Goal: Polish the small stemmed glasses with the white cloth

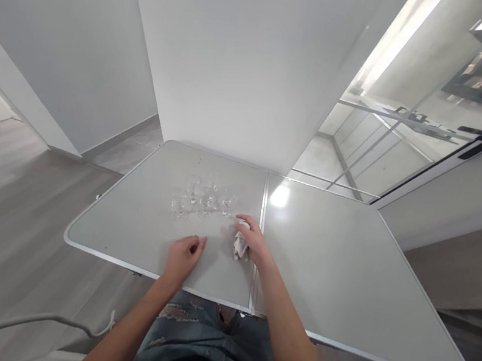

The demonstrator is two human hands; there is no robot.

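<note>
Several small clear glasses point(208, 198), apparently stemmed, stand in a loose group on the left half of a pale folding table point(134, 212). My right hand point(253, 241) is close to the table's centre seam, just right of the glasses. Its fingers are bent round a crumpled white cloth point(239, 247), which hangs down toward the tabletop. Nearer to me, my left hand point(183, 256) rests low over the table in front of the glasses. Its fingers are curled in with the thumb alongside, and nothing shows in them.
A metal-edged seam point(264, 209) divides the table. Behind it rises a white wall point(241, 69), with a glass-paned door point(370, 128) to the right. A grey hose or cable point(47, 317) runs at the lower left, over the wood-look floor point(9, 209).
</note>
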